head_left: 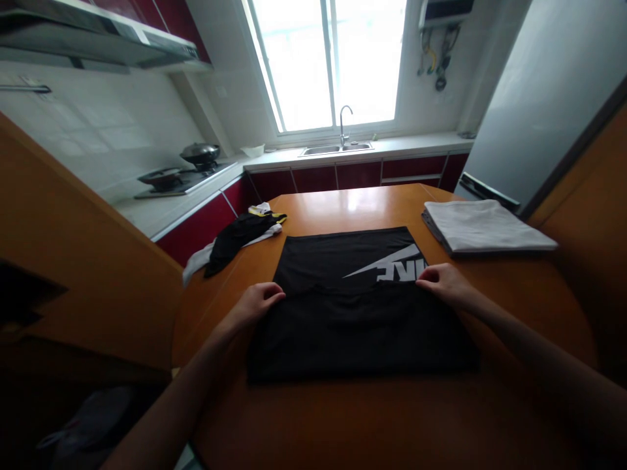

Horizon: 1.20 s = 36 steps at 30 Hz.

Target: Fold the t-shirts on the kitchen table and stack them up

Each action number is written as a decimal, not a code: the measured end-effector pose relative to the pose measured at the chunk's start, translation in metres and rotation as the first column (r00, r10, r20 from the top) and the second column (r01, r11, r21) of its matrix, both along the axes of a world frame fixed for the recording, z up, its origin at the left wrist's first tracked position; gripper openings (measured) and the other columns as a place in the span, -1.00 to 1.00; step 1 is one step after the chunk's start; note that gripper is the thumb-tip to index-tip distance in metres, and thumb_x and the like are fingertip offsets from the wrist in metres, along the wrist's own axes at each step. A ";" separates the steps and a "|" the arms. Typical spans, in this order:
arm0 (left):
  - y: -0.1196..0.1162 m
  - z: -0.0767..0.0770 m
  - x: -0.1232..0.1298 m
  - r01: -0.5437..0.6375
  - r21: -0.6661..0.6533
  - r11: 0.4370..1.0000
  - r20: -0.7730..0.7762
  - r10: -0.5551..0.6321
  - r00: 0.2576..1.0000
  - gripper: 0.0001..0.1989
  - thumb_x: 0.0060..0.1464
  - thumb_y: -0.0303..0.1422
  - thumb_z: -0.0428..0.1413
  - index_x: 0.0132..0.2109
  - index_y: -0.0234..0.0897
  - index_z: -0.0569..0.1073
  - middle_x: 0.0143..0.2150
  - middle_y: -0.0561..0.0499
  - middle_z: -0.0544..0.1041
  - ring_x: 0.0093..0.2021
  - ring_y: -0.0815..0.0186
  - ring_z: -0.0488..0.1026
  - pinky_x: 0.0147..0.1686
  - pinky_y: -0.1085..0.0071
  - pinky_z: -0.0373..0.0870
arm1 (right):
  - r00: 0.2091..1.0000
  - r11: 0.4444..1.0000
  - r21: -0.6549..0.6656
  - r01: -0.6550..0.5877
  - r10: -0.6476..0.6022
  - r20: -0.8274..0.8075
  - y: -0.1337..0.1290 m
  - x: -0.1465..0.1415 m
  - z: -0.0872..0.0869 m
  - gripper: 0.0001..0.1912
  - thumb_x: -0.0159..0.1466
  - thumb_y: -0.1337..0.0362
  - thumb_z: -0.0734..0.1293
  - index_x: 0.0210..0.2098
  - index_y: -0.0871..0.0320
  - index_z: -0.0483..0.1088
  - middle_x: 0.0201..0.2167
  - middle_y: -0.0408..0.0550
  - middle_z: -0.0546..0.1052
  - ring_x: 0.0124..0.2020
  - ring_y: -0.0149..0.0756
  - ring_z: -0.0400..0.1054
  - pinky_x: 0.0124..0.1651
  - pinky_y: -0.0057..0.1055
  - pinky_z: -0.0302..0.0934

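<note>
A black T-shirt (362, 333) with a grey swoosh and letters lies flat on the wooden table (353, 424) in front of me. Its near part is folded over, and the fold's far edge runs across the middle, partly covering the print. At the left end of that edge, my left hand (255, 301) pinches the cloth between thumb and fingers. My right hand (445, 284) grips the other end, beside the grey letters. Both forearms reach in from the lower corners.
A folded stack of white and grey cloth (484, 225) lies at the table's right. Crumpled black, white and yellow clothing (240, 238) hangs partly over the left edge. Beyond stand a counter with a sink (337, 149), a stove with pans (200, 154) and a fridge (553, 98).
</note>
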State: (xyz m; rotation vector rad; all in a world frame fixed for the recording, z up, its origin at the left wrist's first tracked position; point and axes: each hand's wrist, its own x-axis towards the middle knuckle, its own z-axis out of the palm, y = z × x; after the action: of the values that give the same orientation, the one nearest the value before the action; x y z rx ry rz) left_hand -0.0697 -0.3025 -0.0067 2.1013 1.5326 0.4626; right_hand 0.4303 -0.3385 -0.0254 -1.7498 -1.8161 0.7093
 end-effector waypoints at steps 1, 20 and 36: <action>-0.001 0.000 0.000 0.012 -0.003 1.000 0.005 -0.012 1.000 -0.61 0.06 -0.01 0.13 -0.28 -0.26 0.58 -0.33 -0.03 0.62 -0.31 0.21 0.52 -0.30 0.39 0.39 | 1.000 1.000 0.011 0.003 -0.003 -0.009 0.000 0.000 0.000 -0.77 0.12 0.14 0.38 -0.44 0.18 0.59 -0.45 -0.02 0.63 -0.38 -0.18 0.50 -0.35 -0.39 0.27; 0.006 -0.010 0.009 -0.014 0.200 0.980 -0.053 0.025 0.998 -0.77 0.17 -0.19 0.08 -0.30 -0.25 0.49 -0.31 -0.04 0.53 -0.30 0.22 0.48 -0.23 0.32 0.42 | 0.998 0.991 0.127 0.033 -0.040 0.053 0.005 -0.004 -0.012 -0.77 0.20 0.13 0.34 -0.40 0.14 0.56 -0.39 -0.01 0.64 -0.33 -0.17 0.51 -0.26 -0.35 0.30; -0.072 -0.038 0.053 0.284 0.273 0.919 -0.408 -0.156 0.899 -0.39 0.38 -0.05 -0.11 0.46 -0.17 0.10 0.49 -0.15 0.04 0.48 0.01 -0.04 0.37 -0.09 0.00 | 0.854 0.945 0.273 -0.177 0.010 0.520 -0.086 -0.072 -0.039 -0.27 0.44 -0.10 0.04 0.42 0.23 0.11 0.42 0.20 0.13 0.45 0.00 -0.06 0.42 0.05 -0.10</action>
State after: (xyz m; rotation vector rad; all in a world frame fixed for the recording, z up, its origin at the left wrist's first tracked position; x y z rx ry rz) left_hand -0.0166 -0.3742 -0.0451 2.7217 1.4610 0.2439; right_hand 0.3588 -0.4244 -0.0646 -1.7429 -2.2270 -0.0452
